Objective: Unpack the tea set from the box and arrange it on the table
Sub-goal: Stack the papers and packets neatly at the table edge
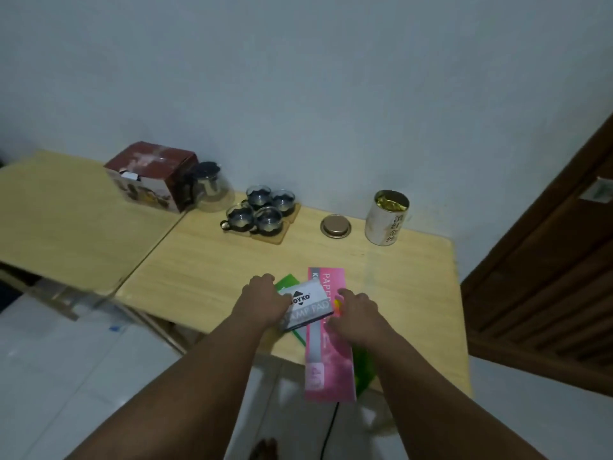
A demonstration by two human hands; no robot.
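Your left hand (262,300) has its grip curled round the left edge of the stamp pad box (308,305), which lies across a pink paper pack (326,346) and a green sheet (286,283) near the front of the tabletop (205,270). Your right hand (356,315) rests on the pink pack just beside the box; I cannot tell whether its grip holds anything. The tea set stands well apart at the back: the carton (151,175), the glass teapot (212,187) touching it, four cups (262,210) on wooden coasters (270,236), then a lid (335,225) and an open tin (386,219).
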